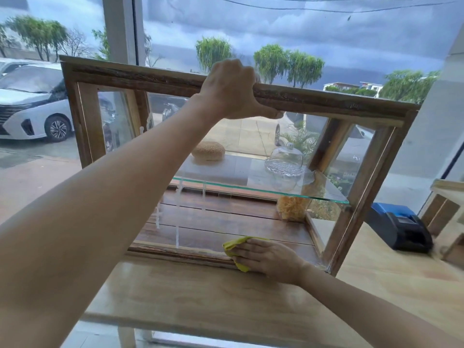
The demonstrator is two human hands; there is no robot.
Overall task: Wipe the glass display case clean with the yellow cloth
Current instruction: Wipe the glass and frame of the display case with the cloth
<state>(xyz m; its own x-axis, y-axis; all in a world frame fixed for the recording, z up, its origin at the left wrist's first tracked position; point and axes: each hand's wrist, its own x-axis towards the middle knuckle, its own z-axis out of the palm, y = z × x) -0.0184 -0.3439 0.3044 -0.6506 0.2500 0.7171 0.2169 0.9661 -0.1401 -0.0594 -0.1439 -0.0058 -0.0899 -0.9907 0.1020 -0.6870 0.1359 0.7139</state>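
A wood-framed glass display case (140,77) stands on a pale wooden table (200,300) in front of a big window. My left hand (233,90) grips the case's top front rail, fingers curled over it. My right hand (267,257) presses flat on a folded yellow cloth (234,246) at the bottom of the front glass, against the lower frame rail. White streaks of cleaner run down the front glass on the left. Inside, a glass shelf (324,194) spans the case.
On the shelf sit a tan round loaf-like object (208,150) and a clear glass domed dish (285,160); a jar of yellow pasta (292,208) stands below. A blue-and-black device (399,227) lies on the table at right, next to a wooden box (449,222). Parked cars show outside.
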